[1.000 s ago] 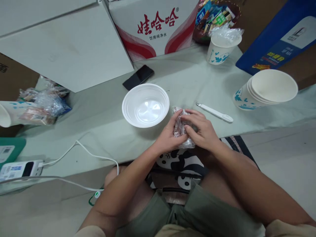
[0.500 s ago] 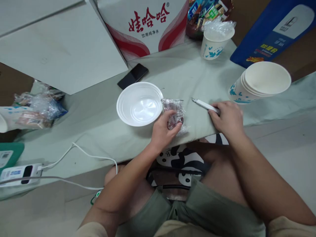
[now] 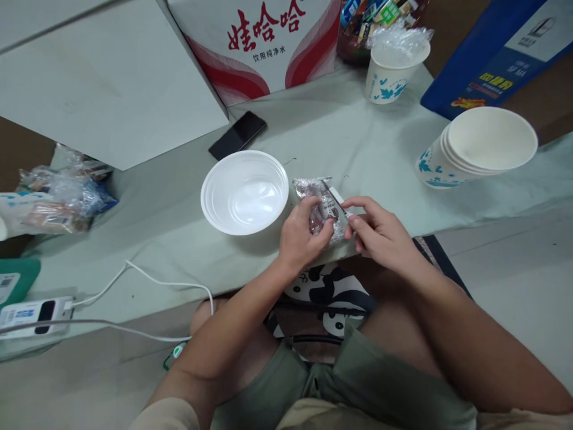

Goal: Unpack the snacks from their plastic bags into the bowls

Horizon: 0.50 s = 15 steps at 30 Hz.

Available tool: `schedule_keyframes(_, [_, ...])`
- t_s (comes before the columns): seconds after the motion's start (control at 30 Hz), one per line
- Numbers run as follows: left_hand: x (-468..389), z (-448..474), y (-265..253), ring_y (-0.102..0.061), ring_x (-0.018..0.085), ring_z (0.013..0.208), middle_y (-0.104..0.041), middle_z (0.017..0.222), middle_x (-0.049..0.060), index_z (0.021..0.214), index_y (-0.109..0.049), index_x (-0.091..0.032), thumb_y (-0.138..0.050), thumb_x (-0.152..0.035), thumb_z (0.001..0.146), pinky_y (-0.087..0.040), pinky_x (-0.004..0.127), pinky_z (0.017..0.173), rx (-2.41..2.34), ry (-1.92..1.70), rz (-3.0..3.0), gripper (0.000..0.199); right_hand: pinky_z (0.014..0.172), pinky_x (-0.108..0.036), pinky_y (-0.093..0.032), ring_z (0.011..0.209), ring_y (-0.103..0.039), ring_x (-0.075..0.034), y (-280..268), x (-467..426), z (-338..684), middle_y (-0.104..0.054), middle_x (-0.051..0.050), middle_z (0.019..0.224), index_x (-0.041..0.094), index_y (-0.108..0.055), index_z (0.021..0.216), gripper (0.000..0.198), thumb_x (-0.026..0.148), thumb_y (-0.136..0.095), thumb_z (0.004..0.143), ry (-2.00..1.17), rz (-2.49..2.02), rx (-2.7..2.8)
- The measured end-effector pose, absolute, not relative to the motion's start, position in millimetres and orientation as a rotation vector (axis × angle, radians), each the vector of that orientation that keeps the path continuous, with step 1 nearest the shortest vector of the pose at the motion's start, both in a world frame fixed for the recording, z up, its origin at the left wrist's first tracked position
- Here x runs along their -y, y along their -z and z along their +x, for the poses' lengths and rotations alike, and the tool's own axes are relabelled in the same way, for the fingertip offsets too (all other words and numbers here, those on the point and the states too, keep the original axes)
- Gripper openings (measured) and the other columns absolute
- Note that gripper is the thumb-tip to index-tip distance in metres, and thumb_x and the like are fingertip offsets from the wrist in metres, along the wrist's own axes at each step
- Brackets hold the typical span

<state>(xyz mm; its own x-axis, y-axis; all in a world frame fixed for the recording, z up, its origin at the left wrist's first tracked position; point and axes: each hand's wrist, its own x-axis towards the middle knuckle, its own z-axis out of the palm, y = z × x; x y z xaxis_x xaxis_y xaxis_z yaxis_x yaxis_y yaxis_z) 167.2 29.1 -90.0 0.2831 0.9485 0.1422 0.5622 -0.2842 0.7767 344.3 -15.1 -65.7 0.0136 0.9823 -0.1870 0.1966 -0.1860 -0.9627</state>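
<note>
My left hand (image 3: 301, 237) grips a small clear plastic packet (image 3: 308, 187) with dark reddish contents, thumb and fingers pressing on it near the table's front edge. In my right hand (image 3: 376, 230) is a white utility knife (image 3: 336, 196), pinched between thumb and fingers. Its blade end lies along the packet's upper right side; whether it has cut the plastic I cannot tell. Just left of the packet stands a white plastic bowl (image 3: 244, 194) with nothing in it.
A black phone (image 3: 238, 135) lies behind the bowl. Stacked paper cups (image 3: 441, 158) lean at the right, and a paper cup (image 3: 387, 77) with crumpled plastic stands farther back. White boxes line the rear. A white cable (image 3: 161, 280) crosses the left front.
My right hand has moved left with the utility knife, bringing it from the bare cloth onto the packet. My left hand still holds the packet.
</note>
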Motion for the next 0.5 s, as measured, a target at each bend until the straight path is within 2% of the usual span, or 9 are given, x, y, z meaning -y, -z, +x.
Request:
schedule_keyframes(0.23, [-40.2,150.8,81.3,-0.064,0.02,0.087,-0.07,0.111,0.007,0.124,-0.057,-0.021,-0.065,-0.03,0.081,-0.051,0.035,0.083,-1.119,-0.627,1.964,0.045,0.048,-0.023,-0.046,0.049,-0.06,-0.012,59.9,12.3,347.5,-0.069,0.004,0.069,0.026,-0.056,0.12,0.031,0.044,-0.055,0.094,-1.437,-1.535,1.273])
schedule_keyframes(0.5, [-38.2,158.5,82.6,-0.059,0.015,0.074,-0.067,0.09,0.002,0.125,-0.059,-0.02,-0.067,-0.03,0.083,-0.048,0.029,0.072,-1.289,-0.681,1.906,0.044,0.04,-0.023,-0.038,0.041,-0.056,-0.014,34.0,51.1,375.6,-0.066,0.005,0.055,0.026,-0.06,0.105,0.019,0.041,-0.057,0.093,-1.816,-1.514,1.501])
